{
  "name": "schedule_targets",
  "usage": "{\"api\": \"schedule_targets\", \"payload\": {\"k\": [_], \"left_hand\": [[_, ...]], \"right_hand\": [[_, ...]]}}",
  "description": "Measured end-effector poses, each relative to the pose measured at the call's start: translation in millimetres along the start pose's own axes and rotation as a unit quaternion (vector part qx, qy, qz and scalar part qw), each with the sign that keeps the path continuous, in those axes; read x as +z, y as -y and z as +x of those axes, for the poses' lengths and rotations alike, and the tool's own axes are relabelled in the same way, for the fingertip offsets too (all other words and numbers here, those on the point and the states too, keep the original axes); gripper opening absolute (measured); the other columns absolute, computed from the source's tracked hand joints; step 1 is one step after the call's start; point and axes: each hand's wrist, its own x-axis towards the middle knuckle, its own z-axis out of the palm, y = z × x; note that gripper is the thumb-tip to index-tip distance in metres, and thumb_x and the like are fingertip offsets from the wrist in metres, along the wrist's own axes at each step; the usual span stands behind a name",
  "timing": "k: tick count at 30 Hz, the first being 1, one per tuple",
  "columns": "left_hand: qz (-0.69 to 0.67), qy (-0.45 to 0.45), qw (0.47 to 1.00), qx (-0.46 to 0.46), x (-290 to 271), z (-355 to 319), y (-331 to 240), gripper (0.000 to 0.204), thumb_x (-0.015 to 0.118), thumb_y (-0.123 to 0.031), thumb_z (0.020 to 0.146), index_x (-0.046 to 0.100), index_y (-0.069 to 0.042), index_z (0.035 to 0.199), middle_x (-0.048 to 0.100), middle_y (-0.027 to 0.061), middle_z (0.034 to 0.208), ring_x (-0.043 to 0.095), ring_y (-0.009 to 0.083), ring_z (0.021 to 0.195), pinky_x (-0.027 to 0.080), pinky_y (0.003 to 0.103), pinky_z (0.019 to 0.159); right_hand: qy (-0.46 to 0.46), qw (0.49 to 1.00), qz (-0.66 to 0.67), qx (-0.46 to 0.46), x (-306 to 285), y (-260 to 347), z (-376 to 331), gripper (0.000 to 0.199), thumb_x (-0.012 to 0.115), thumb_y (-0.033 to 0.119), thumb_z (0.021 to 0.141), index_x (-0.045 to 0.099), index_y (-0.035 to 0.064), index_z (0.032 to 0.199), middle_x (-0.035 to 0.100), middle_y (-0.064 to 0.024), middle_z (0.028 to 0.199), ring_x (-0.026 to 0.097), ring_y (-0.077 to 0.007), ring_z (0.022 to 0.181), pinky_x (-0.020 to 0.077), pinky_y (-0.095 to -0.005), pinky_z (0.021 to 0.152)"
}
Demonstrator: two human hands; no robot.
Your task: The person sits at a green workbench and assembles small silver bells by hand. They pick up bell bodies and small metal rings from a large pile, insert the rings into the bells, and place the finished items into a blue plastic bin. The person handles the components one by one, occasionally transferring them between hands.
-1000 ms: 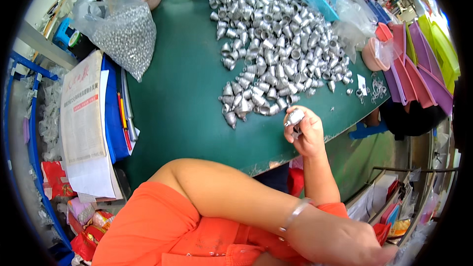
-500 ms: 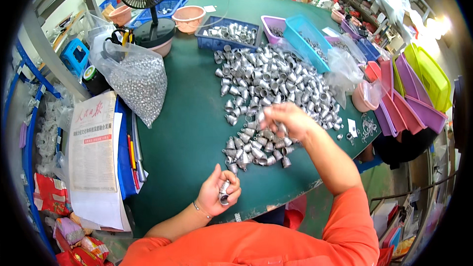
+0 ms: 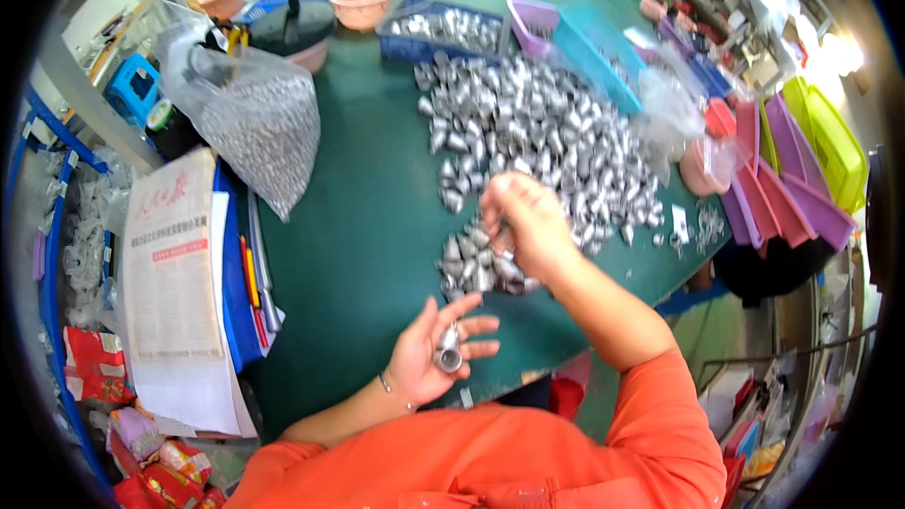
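My left hand [image 3: 429, 349] is turned palm up near the table's front edge, fingers spread. A silvery bell-shaped metal cap [image 3: 449, 351] lies across its fingers, the round hollow end facing me. Farther forward, my right hand [image 3: 528, 221] reaches over the metal parts, thumb and fingers curled together. Motion blur hides what, if anything, they grip. Below that hand sits a small heap of similar metal caps [image 3: 476, 264]. Behind it spreads a much larger pile of caps [image 3: 537, 123].
A clear bag of small metal beads [image 3: 259, 137] stands left, near a black fan [image 3: 292, 0]. A newspaper [image 3: 174, 264] lies over a blue folder. Behind the pile are a blue basket [image 3: 401, 42] of caps and a turquoise tray [image 3: 589, 52]. Colourful bins [image 3: 768, 179] stand right.
My left hand has uncurled its fingers around the cap and shifted slightly right. My right hand has drawn a little left over the small heap. The whole view has tilted somewhat.
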Motion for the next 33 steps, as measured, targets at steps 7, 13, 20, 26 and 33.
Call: {"api": "schedule_targets", "payload": {"k": [7, 13, 20, 26, 33], "left_hand": [[-0.138, -0.093, 0.984, -0.064, -10, 2, 8, 0.037, 0.041, -0.041, 0.093, 0.062, -0.011, 0.089, 0.057, 0.0137, 0.099, 0.053, 0.0190, 0.068, 0.038, 0.021, 0.039], [-0.078, -0.048, 0.995, -0.046, -13, 6, 15, 0.029, 0.044, -0.030, 0.090, 0.061, -0.008, 0.088, 0.053, 0.0116, 0.098, 0.049, 0.0181, 0.068, 0.036, 0.023, 0.039], [-0.078, -0.055, 0.994, -0.045, -13, 5, 15, 0.028, 0.043, -0.029, 0.089, 0.060, -0.007, 0.088, 0.052, 0.0112, 0.101, 0.050, 0.0180, 0.069, 0.039, 0.024, 0.043], [-0.074, -0.069, 0.994, -0.043, -12, 5, 15, 0.027, 0.044, -0.028, 0.089, 0.060, -0.007, 0.087, 0.051, 0.0108, 0.101, 0.049, 0.0178, 0.068, 0.039, 0.025, 0.043], [-0.074, -0.074, 0.994, -0.043, -10, 5, 16, 0.026, 0.045, -0.029, 0.089, 0.060, -0.008, 0.086, 0.054, 0.0119, 0.099, 0.051, 0.0184, 0.067, 0.039, 0.025, 0.043]], "right_hand": [[-0.068, 0.940, -0.276, -0.191, -31, -36, -83, 0.013, 0.058, 0.011, 0.087, 0.060, -0.0006, 0.092, 0.058, -0.0065, 0.089, 0.056, -0.0141, 0.077, 0.0464, -0.0260, 0.070], [-0.209, 0.840, -0.477, -0.150, -95, -56, -103, 0.025, 0.073, 0.010, 0.072, 0.060, 0.0002, 0.091, 0.055, -0.0089, 0.081, 0.055, -0.0206, 0.072, 0.0461, -0.0307, 0.065], [-0.248, 0.928, -0.265, -0.086, -96, -81, -120, 0.028, 0.071, 0.003, 0.072, 0.057, 0.0014, 0.096, 0.052, -0.0013, 0.085, 0.049, -0.0086, 0.080, 0.0432, -0.0214, 0.075], [-0.116, 0.946, 0.302, -0.032, -86, -69, -134, 0.016, 0.057, 0.011, 0.088, 0.057, 0.0027, 0.102, 0.056, -0.0081, 0.100, 0.054, -0.0147, 0.089, 0.0469, -0.0283, 0.083], [-0.107, 0.859, 0.499, 0.047, -84, -72, -139, 0.027, 0.041, 0.025, 0.097, 0.053, 0.0021, 0.105, 0.059, -0.0095, 0.088, 0.060, -0.0235, 0.080, 0.0530, -0.0363, 0.076]]}}
